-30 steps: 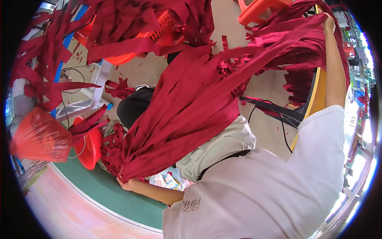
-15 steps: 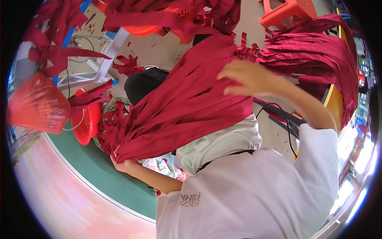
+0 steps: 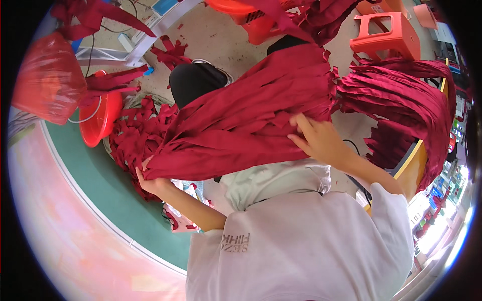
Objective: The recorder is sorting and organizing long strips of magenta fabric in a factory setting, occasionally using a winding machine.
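A wide bundle of dark red fabric strips [image 3: 241,120] lies across my lap, its strips running lengthwise from left to right. My left hand [image 3: 152,181] grips the bundle's near left end, with the fingers partly hidden behind the cloth. Over the near right part of the bundle is my right hand [image 3: 319,140], thumb and fingers apart and slightly blurred; nothing shows between them. Whether its fingertips touch the cloth I cannot tell. Short red strip ends [image 3: 133,130] are heaped beside the bundle's left end.
More long red strips [image 3: 391,90] drape over a yellow-edged board [image 3: 414,160] at right. A red plastic stool [image 3: 386,37] stands behind them. At left are a red basin [image 3: 103,120] and a filled red plastic bag [image 3: 50,80]. Cloth scraps lie on the floor.
My right hand has come down nearer the bundle and toward me. The bundle lies flatter, with my left hand still on its end. The whole view has shifted.
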Demonstrator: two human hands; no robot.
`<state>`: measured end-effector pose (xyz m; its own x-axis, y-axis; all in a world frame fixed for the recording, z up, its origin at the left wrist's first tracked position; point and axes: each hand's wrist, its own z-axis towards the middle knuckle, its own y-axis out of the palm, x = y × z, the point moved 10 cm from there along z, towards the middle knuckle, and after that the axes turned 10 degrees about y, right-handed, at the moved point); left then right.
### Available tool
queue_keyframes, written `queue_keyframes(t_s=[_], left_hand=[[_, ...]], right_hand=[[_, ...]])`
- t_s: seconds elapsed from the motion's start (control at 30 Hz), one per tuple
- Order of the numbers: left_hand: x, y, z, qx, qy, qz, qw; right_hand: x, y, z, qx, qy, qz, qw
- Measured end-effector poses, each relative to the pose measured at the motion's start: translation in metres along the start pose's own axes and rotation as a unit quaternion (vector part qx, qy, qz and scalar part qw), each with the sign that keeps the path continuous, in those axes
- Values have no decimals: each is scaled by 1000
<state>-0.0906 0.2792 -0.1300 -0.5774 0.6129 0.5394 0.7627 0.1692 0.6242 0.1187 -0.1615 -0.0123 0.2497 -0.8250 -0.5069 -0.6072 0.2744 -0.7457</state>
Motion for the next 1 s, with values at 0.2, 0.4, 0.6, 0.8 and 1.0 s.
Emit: queue_keyframes(t_s=[0.2,0.4,0.6,0.8,1.0], left_hand=[[6,-3,-1,97,106,84,986],[5,-14,12,34,13,-23,999],[0,-1,12,29,55,80,995],[19,9,-1,29,86,80,993],[21,-1,21,73,121,128,982]], right_hand=[[-10,-7,31,87,-80,-17,993],[199,-146,-30,313,228,246,889],[636,-243,-318,520,341,533,573],[672,-343,-420,704,201,426,532],[586,-464,-456,826,205,381,360]])
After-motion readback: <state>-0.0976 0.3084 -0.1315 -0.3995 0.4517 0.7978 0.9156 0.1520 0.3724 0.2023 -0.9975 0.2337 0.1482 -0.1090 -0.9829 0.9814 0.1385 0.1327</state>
